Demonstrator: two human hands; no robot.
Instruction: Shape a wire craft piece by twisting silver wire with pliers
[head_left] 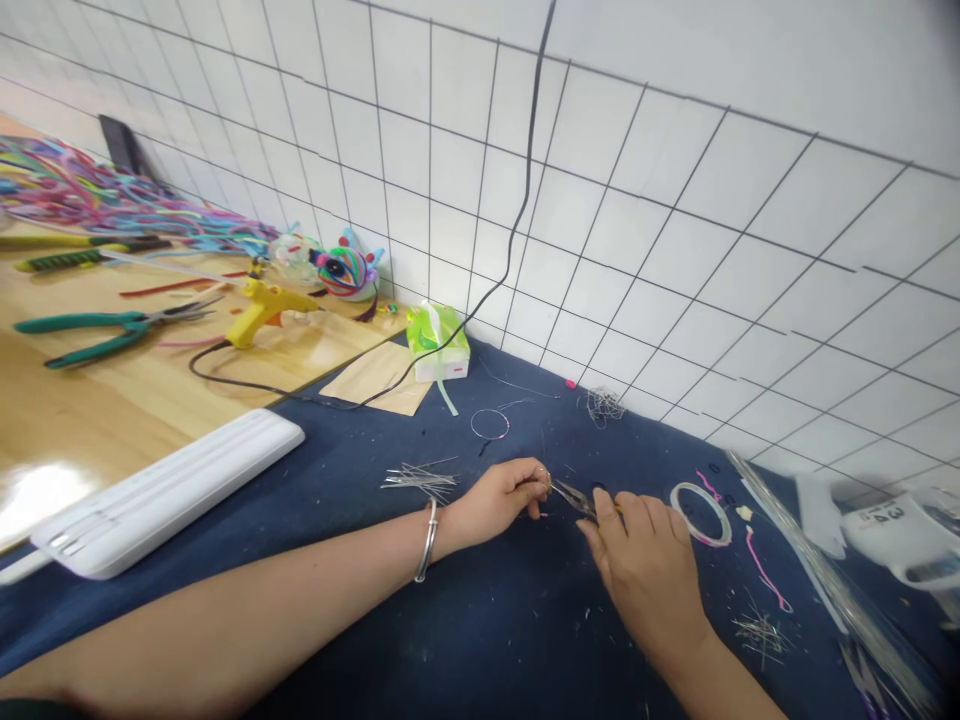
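My right hand (649, 565) is wrapped around needle-nose pliers (574, 498), whose jaws point left. Their tips meet a thin piece of wire (547, 481) pinched between the thumb and fingers of my left hand (504, 500). The wire's exact shape is too small to tell, and my fingers cover part of it. Beside my left wrist lies a loose bunch of short straight wires (421, 478). A thin wire ring (490, 424) with pinkish spots rests on the dark blue cloth (480, 640) beyond my hands. To the right of my right hand is a white tape roll (679, 497).
At left, a yellow glue gun (262, 312), green-handled pliers (127, 330) and a white lamp bar (176, 490) lie about. A tissue pack (439, 340) stands by the wall grid. Tangled wire (602, 405), pink twisted strands (763, 570), long wires (832, 570) and scissors (862, 680) lie farther right.
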